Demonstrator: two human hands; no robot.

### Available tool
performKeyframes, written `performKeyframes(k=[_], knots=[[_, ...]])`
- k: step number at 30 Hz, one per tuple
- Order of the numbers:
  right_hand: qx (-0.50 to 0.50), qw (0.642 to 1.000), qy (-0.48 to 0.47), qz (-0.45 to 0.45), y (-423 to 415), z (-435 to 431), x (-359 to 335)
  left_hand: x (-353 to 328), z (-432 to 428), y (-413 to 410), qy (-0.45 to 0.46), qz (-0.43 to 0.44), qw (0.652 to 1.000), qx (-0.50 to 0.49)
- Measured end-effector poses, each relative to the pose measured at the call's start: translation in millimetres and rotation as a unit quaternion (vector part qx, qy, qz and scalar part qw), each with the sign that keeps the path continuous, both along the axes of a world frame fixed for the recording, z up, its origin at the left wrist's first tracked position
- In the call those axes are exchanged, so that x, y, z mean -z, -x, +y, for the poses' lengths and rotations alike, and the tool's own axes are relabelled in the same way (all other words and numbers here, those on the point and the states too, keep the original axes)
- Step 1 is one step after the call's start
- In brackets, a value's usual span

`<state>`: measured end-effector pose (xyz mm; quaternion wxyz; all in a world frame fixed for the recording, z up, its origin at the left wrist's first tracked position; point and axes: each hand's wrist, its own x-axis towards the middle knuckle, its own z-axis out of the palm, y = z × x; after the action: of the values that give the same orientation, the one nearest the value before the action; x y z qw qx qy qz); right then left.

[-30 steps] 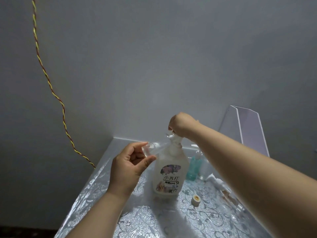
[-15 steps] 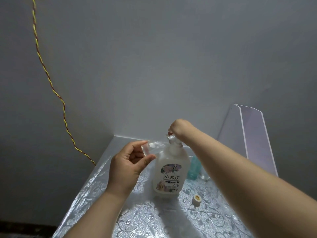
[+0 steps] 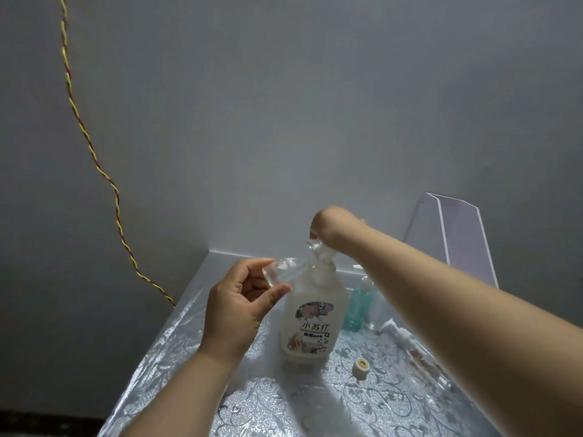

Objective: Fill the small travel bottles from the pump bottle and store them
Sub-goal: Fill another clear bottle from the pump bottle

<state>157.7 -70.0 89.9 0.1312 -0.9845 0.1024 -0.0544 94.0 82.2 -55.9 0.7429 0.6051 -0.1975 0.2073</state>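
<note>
A white pump bottle (image 3: 312,323) with a flowered label stands upright on the silver patterned table (image 3: 284,402). My right hand (image 3: 328,228) sits on top of its clear pump head, fingers curled down over it. My left hand (image 3: 243,298) pinches a small clear travel bottle (image 3: 284,271) between thumb and fingers, tilted so that its mouth is at the pump's spout. A turquoise small bottle (image 3: 356,309) and a clear one (image 3: 377,310) stand behind the pump bottle, partly hidden by my right forearm.
A small white cap (image 3: 360,368) lies on the table right of the pump bottle. More clear items (image 3: 419,357) lie along the right edge under my forearm. A clear acrylic stand (image 3: 454,241) leans at the back right. A twisted yellow-red cord (image 3: 94,159) hangs on the left wall.
My right hand dipped down on the pump head half a second ago and is higher again now. My left hand has kept the small bottle at the spout.
</note>
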Motion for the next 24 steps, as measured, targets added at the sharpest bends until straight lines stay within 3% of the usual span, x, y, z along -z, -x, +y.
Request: performKeyframes(k=[2,6,19,24], knots=[[0.023,0.999,-0.007,0.029,2,2,5,1,0,0,-0.004,0.000,1.000,-0.003],[-0.011,0.991,0.102,0.091,-9,-5,18,3,3,-2,-0.022,-0.006,1.000,-0.016],[-0.016,0.997,-0.031,-0.064,-5,-9,-8,1,1,-2,-0.005,-0.008,1.000,-0.009],[-0.046,0.999,0.011,-0.001,6,-2,3,2,1,-2,-0.010,-0.004,1.000,-0.011]])
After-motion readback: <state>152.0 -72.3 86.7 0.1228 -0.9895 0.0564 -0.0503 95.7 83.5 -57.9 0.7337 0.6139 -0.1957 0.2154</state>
